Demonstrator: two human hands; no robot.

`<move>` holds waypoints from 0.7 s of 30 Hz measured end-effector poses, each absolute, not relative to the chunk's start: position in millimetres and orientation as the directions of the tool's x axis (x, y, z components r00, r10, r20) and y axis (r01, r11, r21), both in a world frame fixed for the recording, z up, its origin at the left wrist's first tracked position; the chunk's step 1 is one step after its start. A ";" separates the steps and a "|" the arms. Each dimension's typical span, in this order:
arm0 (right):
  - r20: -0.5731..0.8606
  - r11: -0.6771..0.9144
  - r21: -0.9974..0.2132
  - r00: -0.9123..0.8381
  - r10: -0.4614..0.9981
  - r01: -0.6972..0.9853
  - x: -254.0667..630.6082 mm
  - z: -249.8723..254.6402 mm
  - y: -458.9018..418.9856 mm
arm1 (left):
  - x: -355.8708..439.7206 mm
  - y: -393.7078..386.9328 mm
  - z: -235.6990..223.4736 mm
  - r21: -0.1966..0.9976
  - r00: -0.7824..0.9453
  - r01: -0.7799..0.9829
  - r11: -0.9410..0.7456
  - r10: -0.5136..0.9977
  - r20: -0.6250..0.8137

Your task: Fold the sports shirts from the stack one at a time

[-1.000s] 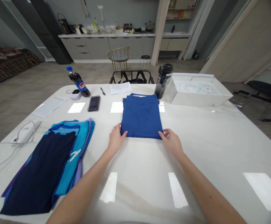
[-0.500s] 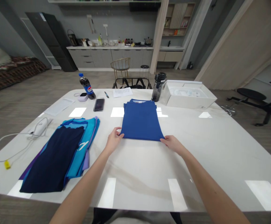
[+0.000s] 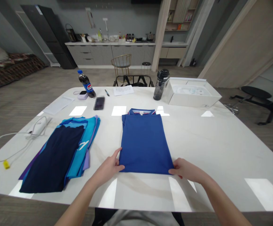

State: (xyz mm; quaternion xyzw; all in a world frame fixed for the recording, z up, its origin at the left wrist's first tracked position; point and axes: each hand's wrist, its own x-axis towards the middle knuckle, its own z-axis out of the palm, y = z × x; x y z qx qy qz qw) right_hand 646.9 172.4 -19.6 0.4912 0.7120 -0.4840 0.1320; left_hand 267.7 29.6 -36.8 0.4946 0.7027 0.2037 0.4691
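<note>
Close to me, my left hand (image 3: 106, 170) pinches the near left corner of the folded blue shirt (image 3: 143, 142), and my right hand (image 3: 188, 170) pinches its near right corner. I judge the step to be pulling that near edge straight; the next move calls for level, even tension on both corners. The shirt lies mid-way across the white table (image 3: 197, 135), garment pile (image 3: 53, 157) to its left, collar (image 3: 142, 111) at its far end. Beyond, left to right, I see a cola bottle (image 3: 87, 85), dark tumbler (image 3: 160, 86) and white box (image 3: 192, 100).
</note>
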 end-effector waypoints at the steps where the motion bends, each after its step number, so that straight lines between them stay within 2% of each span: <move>1: -0.699 0.055 -0.551 -0.497 0.514 0.832 652.9 -17.7 168.3 | 265.8 20.8 -34.1 0.741 -0.002 0.494 0.455 0.853 -0.523; 3: -0.725 0.080 -0.556 -0.530 0.440 0.827 661.1 -14.8 166.5 | 261.8 10.7 -29.1 0.723 0.083 0.495 0.483 0.802 -0.592; 4: -0.705 0.094 -0.569 -0.543 0.456 0.817 661.8 -14.4 170.1 | 259.8 12.3 -27.2 0.719 0.070 0.513 0.470 0.811 -0.581; 6: -0.585 0.114 -0.601 -0.532 0.613 0.791 654.0 -16.8 187.7 | 256.1 32.2 -25.2 0.709 -0.060 0.585 0.393 0.893 -0.446; 8: -0.372 0.132 -0.625 -0.443 0.816 0.769 634.8 -23.0 217.0 | 253.9 72.7 -25.6 0.669 -0.213 0.678 0.304 0.953 -0.218; 11: -0.120 0.128 -0.645 -0.265 0.957 0.754 595.0 -35.3 268.6 | 253.8 147.9 -29.2 0.552 -0.348 0.790 0.268 0.936 0.044; 13: -0.053 0.100 -0.640 -0.174 0.983 0.762 570.8 -42.3 297.1 | 255.5 188.0 -32.6 0.480 -0.393 0.819 0.315 0.917 0.068; 15: -0.014 0.093 -0.623 -0.131 0.991 0.776 554.7 -46.8 315.1 | 257.7 210.9 -36.6 0.460 -0.395 0.822 0.336 0.918 0.034; 18: 0.052 0.135 -0.607 -0.130 0.990 0.783 546.8 -48.1 324.0 | 259.8 217.8 -41.1 0.525 -0.404 0.783 0.335 0.915 0.019; 21: 0.170 0.229 -0.660 -0.155 0.973 0.716 547.2 -44.1 326.1 | 256.5 217.4 -40.0 0.693 -0.428 0.685 0.226 0.894 0.131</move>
